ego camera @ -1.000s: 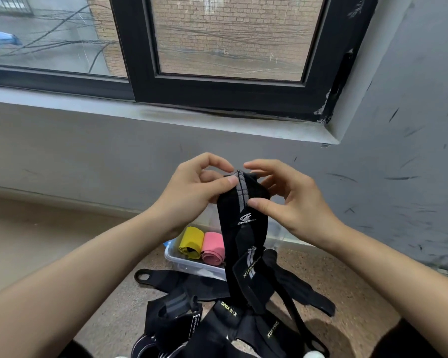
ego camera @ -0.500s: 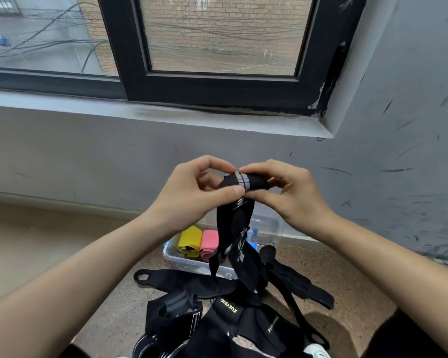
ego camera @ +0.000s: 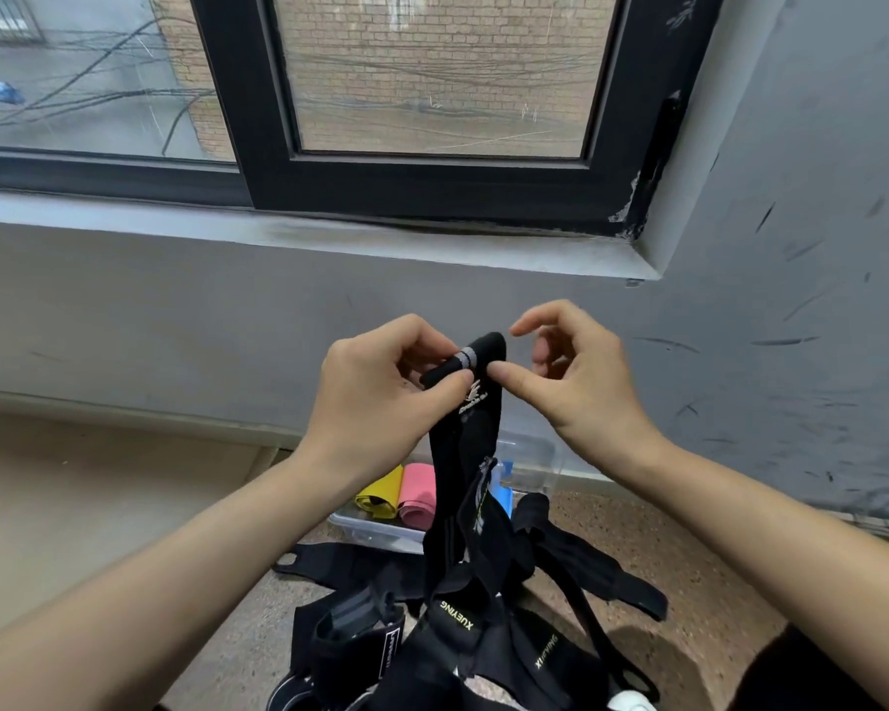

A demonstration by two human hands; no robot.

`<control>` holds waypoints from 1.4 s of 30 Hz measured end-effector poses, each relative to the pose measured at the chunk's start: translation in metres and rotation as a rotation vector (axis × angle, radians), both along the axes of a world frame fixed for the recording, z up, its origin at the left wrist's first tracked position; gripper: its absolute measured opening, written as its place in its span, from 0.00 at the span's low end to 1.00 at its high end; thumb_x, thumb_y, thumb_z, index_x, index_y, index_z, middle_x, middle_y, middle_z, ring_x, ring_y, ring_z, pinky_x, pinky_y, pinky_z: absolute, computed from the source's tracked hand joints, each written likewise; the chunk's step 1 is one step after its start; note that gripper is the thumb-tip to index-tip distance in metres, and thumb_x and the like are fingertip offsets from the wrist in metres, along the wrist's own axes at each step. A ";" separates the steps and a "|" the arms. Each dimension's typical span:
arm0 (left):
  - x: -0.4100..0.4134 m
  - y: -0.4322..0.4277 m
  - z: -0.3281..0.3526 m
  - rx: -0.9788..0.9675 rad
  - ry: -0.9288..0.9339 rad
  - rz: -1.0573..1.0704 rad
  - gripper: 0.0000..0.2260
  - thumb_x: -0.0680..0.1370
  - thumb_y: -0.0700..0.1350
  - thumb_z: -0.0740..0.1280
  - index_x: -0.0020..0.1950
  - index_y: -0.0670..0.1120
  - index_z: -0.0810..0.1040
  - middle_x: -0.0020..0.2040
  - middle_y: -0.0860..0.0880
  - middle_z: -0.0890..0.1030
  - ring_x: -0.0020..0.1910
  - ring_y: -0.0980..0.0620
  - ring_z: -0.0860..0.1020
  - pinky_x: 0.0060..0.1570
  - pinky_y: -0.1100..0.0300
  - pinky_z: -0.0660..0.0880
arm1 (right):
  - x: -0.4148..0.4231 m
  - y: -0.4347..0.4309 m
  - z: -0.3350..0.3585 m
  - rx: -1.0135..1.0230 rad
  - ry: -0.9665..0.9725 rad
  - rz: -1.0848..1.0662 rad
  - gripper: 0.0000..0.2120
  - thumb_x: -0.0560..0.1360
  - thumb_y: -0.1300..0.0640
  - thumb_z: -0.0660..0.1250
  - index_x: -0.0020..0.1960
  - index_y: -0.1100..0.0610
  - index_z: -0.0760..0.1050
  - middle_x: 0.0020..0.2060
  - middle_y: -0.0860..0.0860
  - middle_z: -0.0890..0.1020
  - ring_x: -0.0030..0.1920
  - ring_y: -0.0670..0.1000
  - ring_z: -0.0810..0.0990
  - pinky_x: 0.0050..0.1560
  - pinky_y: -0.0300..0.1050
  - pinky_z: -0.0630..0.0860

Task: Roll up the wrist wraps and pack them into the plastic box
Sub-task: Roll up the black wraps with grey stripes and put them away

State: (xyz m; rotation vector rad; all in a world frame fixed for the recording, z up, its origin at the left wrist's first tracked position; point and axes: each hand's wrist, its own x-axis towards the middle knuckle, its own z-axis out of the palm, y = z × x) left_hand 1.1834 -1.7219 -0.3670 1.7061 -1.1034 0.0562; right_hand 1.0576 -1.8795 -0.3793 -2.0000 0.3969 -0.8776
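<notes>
While the wrist wrap [ego camera: 465,438] hangs in the air in front of you, its top end is wound into a small tight roll [ego camera: 476,357] with a grey stripe showing. The long tail drops to the pile of loose wraps [ego camera: 483,633] on the floor [ego camera: 689,556]. Your left hand [ego camera: 381,397] pinches that roll between thumb and forefinger. Your right hand [ego camera: 581,387] has only its thumb tip against the roll's right end. Its forefinger is lifted clear and the other fingers are loosely curled, gripping nothing.

The step in hand looks like the rolling itself, with only a few turns made. To do it well, bring your right forefinger down onto the roll so both hands pinch it. Then turn it toward the tail one hand at a time, so one pinch always keeps the core from springing loose. Line the edges up on each turn, using the grey stripe as a guide, or the roll will probably cone out sideways. Let the weight of the hanging tail keep the strip taut, and watch that it does not drag another wrap up from the pile.

The plastic box [ego camera: 532,456] sits on the floor beyond the pile, near the foot of the wall [ego camera: 175,325]. A yellow roll [ego camera: 378,492] and a pink roll [ego camera: 419,497] lie side by side in its left part.
</notes>
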 end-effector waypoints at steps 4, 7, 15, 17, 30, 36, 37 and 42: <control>-0.004 -0.003 -0.001 -0.061 -0.025 0.126 0.04 0.72 0.44 0.78 0.44 0.48 0.84 0.38 0.58 0.84 0.40 0.60 0.83 0.40 0.65 0.78 | -0.004 0.018 -0.006 0.126 -0.020 0.146 0.18 0.73 0.64 0.77 0.60 0.50 0.81 0.47 0.51 0.84 0.46 0.50 0.84 0.51 0.49 0.83; -0.007 -0.003 0.000 -0.045 0.042 0.101 0.06 0.73 0.45 0.78 0.46 0.48 0.84 0.39 0.58 0.84 0.42 0.62 0.83 0.44 0.67 0.79 | -0.003 0.023 -0.010 0.234 -0.038 0.194 0.23 0.75 0.65 0.75 0.67 0.50 0.80 0.54 0.53 0.85 0.53 0.55 0.85 0.56 0.57 0.83; -0.001 -0.003 -0.003 -0.036 0.163 -0.154 0.09 0.78 0.37 0.72 0.57 0.45 0.87 0.49 0.50 0.87 0.50 0.54 0.85 0.55 0.51 0.82 | -0.007 0.019 -0.001 0.295 -0.069 0.160 0.27 0.68 0.60 0.80 0.65 0.51 0.80 0.53 0.51 0.86 0.52 0.53 0.86 0.58 0.52 0.83; 0.002 -0.002 -0.003 -0.034 0.107 -0.185 0.10 0.77 0.34 0.73 0.55 0.45 0.87 0.48 0.49 0.86 0.48 0.53 0.85 0.52 0.55 0.82 | -0.006 0.015 -0.002 0.273 -0.059 0.156 0.23 0.70 0.64 0.79 0.64 0.52 0.81 0.53 0.51 0.86 0.52 0.55 0.86 0.58 0.56 0.82; 0.017 -0.005 0.001 0.055 0.304 -0.425 0.16 0.76 0.46 0.73 0.63 0.43 0.80 0.55 0.44 0.85 0.53 0.42 0.83 0.54 0.52 0.82 | -0.010 -0.007 0.014 0.494 -0.061 0.398 0.13 0.76 0.73 0.67 0.56 0.59 0.76 0.45 0.51 0.85 0.47 0.50 0.84 0.48 0.40 0.80; 0.014 -0.004 0.000 -0.062 0.212 -0.346 0.11 0.76 0.44 0.75 0.58 0.46 0.82 0.49 0.42 0.84 0.44 0.29 0.79 0.42 0.31 0.78 | -0.007 -0.008 0.010 0.302 -0.028 0.238 0.13 0.77 0.64 0.72 0.61 0.57 0.78 0.44 0.45 0.82 0.49 0.50 0.82 0.51 0.47 0.81; 0.013 -0.004 0.000 -0.071 0.174 -0.327 0.10 0.77 0.42 0.74 0.58 0.46 0.81 0.49 0.45 0.84 0.44 0.35 0.82 0.42 0.33 0.79 | -0.006 -0.007 0.010 0.257 -0.008 0.221 0.14 0.77 0.63 0.72 0.62 0.55 0.78 0.39 0.43 0.81 0.46 0.50 0.82 0.52 0.49 0.82; 0.007 -0.005 0.001 -0.114 -0.083 -0.188 0.09 0.78 0.36 0.73 0.56 0.46 0.81 0.47 0.53 0.82 0.38 0.53 0.80 0.37 0.56 0.78 | -0.006 -0.001 0.014 0.267 -0.013 0.243 0.16 0.80 0.57 0.69 0.67 0.52 0.77 0.43 0.60 0.84 0.51 0.57 0.86 0.57 0.55 0.83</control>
